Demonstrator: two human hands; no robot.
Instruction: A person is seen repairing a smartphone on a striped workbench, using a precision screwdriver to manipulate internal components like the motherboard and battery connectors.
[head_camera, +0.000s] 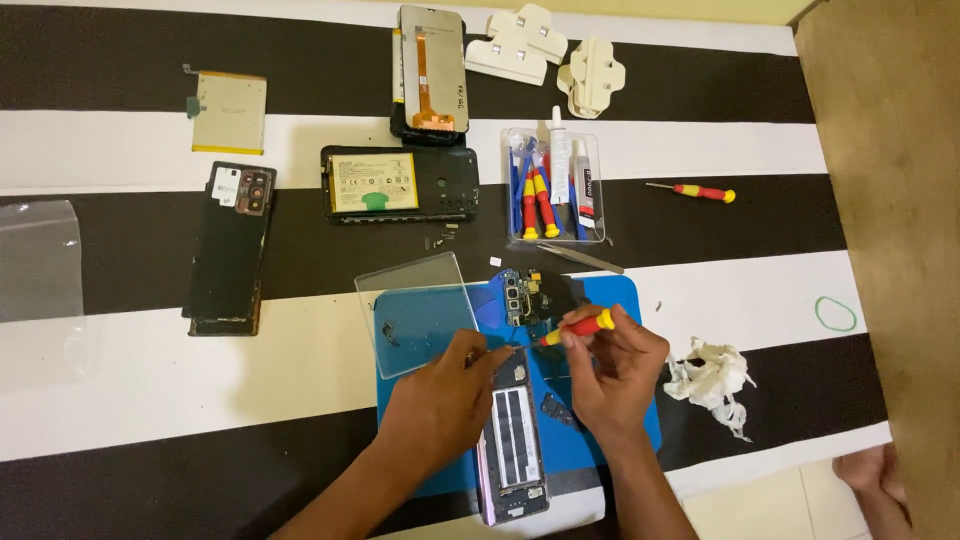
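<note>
An opened phone (515, 440) lies lengthwise on a blue work mat (610, 300), its battery bay showing. My left hand (440, 400) rests on the phone's upper left edge, fingers pressing it down. My right hand (615, 370) grips a small red and yellow screwdriver (580, 326), its tip pointing down-left at the phone's top end. Just beyond the tip lies a removed circuit board with camera modules (525, 292). A clear plastic sheet (415, 310) overlaps the mat's left edge.
On the black and white striped cloth lie a phone frame with battery (398, 185), a screen assembly (432, 70), a dark back cover (230, 250), a loose battery (230, 112), a clear tool tray (553, 190), a spare screwdriver (700, 191), tweezers (585, 258), crumpled tissue (712, 378) and white clamps (540, 50).
</note>
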